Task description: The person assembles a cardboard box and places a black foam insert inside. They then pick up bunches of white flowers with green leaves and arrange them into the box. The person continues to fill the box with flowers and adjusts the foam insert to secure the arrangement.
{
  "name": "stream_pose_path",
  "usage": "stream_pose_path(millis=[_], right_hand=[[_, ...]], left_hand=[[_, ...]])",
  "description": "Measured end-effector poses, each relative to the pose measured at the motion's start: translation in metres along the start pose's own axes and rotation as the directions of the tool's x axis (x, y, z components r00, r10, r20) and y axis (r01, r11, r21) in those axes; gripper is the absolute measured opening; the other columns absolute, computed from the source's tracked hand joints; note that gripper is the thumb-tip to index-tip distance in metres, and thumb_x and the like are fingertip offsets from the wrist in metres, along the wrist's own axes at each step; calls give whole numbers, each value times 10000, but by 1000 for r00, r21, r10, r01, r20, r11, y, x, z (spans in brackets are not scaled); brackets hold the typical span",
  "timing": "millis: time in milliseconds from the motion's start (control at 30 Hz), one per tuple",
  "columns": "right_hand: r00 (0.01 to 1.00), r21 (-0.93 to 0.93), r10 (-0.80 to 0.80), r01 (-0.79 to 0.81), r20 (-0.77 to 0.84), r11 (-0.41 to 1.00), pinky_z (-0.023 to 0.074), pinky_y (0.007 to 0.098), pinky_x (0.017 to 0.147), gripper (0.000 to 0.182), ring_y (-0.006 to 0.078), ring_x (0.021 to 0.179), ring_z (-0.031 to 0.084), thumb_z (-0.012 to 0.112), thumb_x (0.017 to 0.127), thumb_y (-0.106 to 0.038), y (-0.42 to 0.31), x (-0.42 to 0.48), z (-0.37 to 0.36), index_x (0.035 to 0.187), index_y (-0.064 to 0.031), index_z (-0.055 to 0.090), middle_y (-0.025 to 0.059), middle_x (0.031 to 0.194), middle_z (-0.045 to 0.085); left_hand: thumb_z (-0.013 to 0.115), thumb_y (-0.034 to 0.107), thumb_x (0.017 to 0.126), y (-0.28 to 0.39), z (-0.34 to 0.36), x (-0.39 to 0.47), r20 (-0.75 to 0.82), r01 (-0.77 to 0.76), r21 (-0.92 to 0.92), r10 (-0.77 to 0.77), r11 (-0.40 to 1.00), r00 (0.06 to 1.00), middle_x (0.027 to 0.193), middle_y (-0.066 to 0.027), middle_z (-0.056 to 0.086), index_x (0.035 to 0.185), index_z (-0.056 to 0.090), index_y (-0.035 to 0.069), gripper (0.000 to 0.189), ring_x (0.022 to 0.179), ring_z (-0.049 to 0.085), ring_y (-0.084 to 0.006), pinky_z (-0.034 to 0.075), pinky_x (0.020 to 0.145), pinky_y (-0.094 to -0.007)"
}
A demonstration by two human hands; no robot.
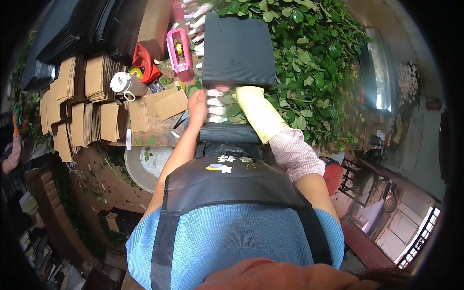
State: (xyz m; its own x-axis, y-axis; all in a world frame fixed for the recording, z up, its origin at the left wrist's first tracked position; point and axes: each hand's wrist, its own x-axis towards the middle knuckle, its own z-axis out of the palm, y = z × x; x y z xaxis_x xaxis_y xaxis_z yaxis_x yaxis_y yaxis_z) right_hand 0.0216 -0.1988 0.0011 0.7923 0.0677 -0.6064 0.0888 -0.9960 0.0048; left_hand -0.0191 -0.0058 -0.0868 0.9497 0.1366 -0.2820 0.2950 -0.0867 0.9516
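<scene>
My bare left hand is at the near left corner of a dark corrugated sheet, its fingers closed at the edge. My right hand, in a pale yellow glove with a striped sleeve cover, reaches to the sheet's near edge over leafy stems. Its fingertips are hidden, so its grip cannot be told. Between my hands lie several flower heads in white sleeves, with green leaves beside them. A second dark corrugated section lies nearest my apron; whether it joins the raised sheet is hidden.
A pink tape dispenser, a white-lidded bottle and stacks of cardboard pieces stand left. Leafy stems are heaped right. A round tub sits below the table edge. Another person's arm shows far left.
</scene>
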Motion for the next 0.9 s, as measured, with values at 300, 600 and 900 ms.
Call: stream_pose_path(millis=[300, 600, 900], right_hand=[[987, 123, -50, 31, 151, 992, 536, 426, 982, 519, 315, 1143, 685, 670, 928, -472, 9, -28, -34, 1282, -92, 669, 149, 1226, 716], [999, 96, 10, -14, 47, 995, 522, 443, 1006, 600, 333, 1148, 682, 715, 909, -475, -1, -34, -23, 1357, -89, 615, 152, 1229, 716], [999, 68, -34, 35, -24, 997, 541, 446, 966, 567, 327, 1116, 694, 670, 943, -450, 12, -38, -18, 1381, -97, 595, 165, 1165, 730]], left_hand=[[717, 395, 921, 29, -40, 0, 100, -152, 420, 121, 895, 988, 761, -121, 685, 870, 621, 50, 362, 750, 670, -243, 522, 734, -379], [627, 301, 983, 1, -29, -12, 56, -48, 142, 41, 989, 998, 744, -52, 646, 883, 675, 25, 297, 684, 585, -166, 467, 667, -340], [562, 249, 996, 24, -66, 0, -337, -33, -274, -64, 961, 939, 665, 2, 562, 809, 601, 91, 248, 580, 544, -119, 421, 526, -331]])
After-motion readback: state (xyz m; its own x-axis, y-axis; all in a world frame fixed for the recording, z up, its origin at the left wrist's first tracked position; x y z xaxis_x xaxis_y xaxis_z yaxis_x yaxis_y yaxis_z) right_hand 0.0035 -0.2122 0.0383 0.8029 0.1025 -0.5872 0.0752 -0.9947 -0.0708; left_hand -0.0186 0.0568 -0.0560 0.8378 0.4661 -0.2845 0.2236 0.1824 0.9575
